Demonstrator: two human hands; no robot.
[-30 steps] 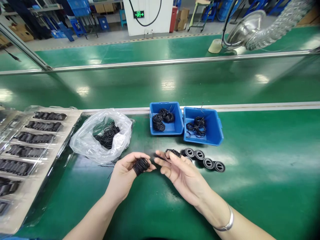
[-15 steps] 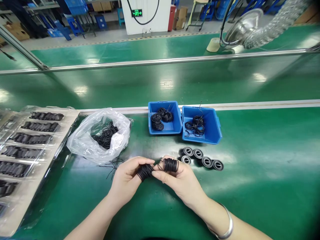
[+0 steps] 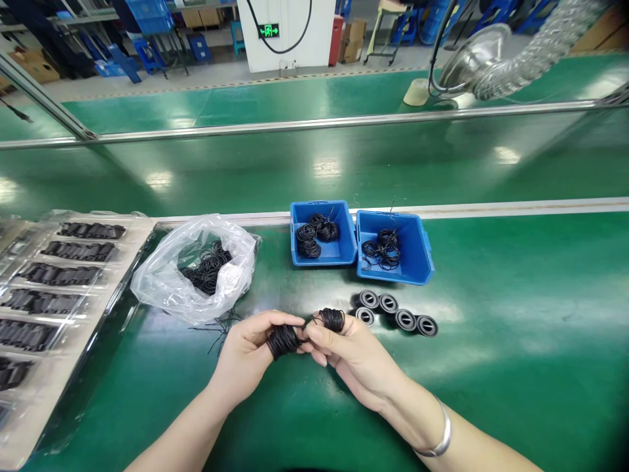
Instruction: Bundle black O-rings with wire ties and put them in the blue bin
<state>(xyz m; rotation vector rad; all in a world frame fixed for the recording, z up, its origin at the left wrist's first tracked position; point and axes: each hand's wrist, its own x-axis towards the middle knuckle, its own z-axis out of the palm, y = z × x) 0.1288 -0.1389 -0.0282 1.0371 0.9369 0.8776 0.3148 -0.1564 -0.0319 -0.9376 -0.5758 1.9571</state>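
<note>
Head view. Two stacks of thin black rings: larger stack (image 3: 284,341) encircling a digit of the left hand (image 3: 246,357), below the forefinger; smaller stack (image 3: 332,320) over the right hand (image 3: 361,357)'s forefinger. Left fingers: curled inward, nearly closed about their stack. Right fingers: thumb and forefinger pinched together at a thin black loop (image 3: 314,320).

Marking: green sign (image 3: 268,31), running figure and arrow, far beyond the fingers.

Pose: forearms slanting in from both lower corners, fingertips meeting above the bench (image 3: 304,419); silver bangle (image 3: 445,432), right wrist.

two hands (image 3: 247,356), one bag (image 3: 156,282), five round parts (image 3: 405,320) show
</note>
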